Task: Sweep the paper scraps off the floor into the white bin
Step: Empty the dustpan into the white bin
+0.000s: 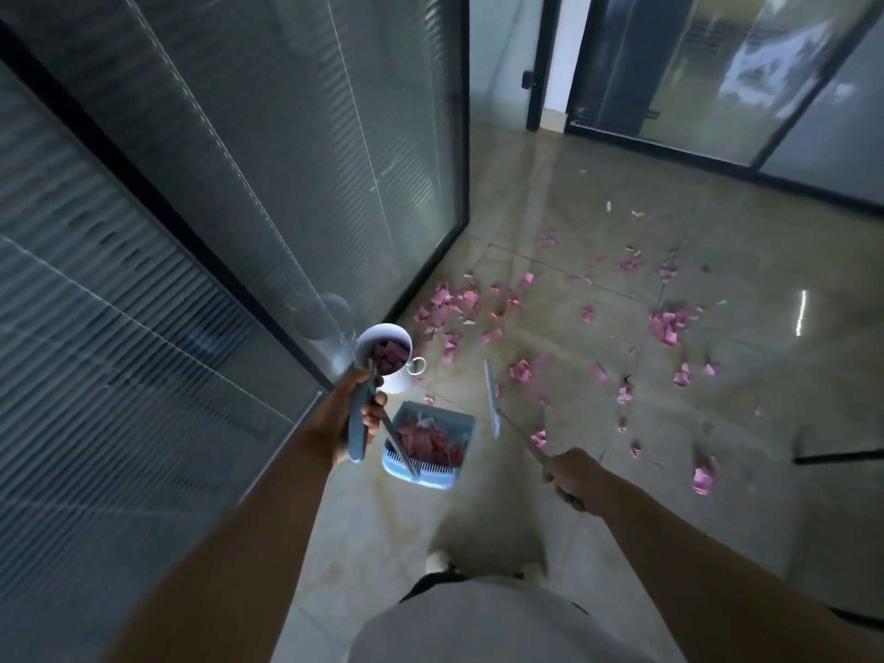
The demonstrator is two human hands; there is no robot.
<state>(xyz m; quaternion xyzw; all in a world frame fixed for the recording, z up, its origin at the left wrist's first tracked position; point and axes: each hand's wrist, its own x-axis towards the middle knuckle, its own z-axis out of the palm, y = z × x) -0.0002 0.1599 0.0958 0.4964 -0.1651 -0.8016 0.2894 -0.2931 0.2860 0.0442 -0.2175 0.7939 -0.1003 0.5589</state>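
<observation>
**Dustpan loaded, most scraps still on the tiles**

Left hand point(359, 413) has its fingers curled round the grey grip at the top of the dustpan handle point(397, 435); the handle runs down from the hand toward 5 o'clock into the pan. Blue dustpan point(430, 445) sits at about 6 o'clock from the white bin point(382, 354), just beside it, with a pile of pink scraps inside. Can't tell if the pan rests on the floor or hangs just above it.

Right hand point(571, 473) is wrapped round the thin broom handle point(521, 440). Handle slopes up toward 10 o'clock to the broom head point(491, 397), a narrow grey strip seen edge-on, just to the 3 o'clock side of the dustpan. Whether it touches the floor isn't clear.

White bin stands against the base of the glass partition point(229, 193), at frame centre-left. Pink scraps already in it. A small ring sticks out at its 3 o'clock side.

Paper scraps point(478, 318): pink, loose on the glossy beige tiled floor point(717, 413). Densest patch at 1 o'clock from the bin, near the partition corner. Another clump at 3 o'clock, well apart. Singles scattered between, plus a few pale bits further out toward 1 o'clock.

Person's feet and light shorts at the bottom edge.
</observation>
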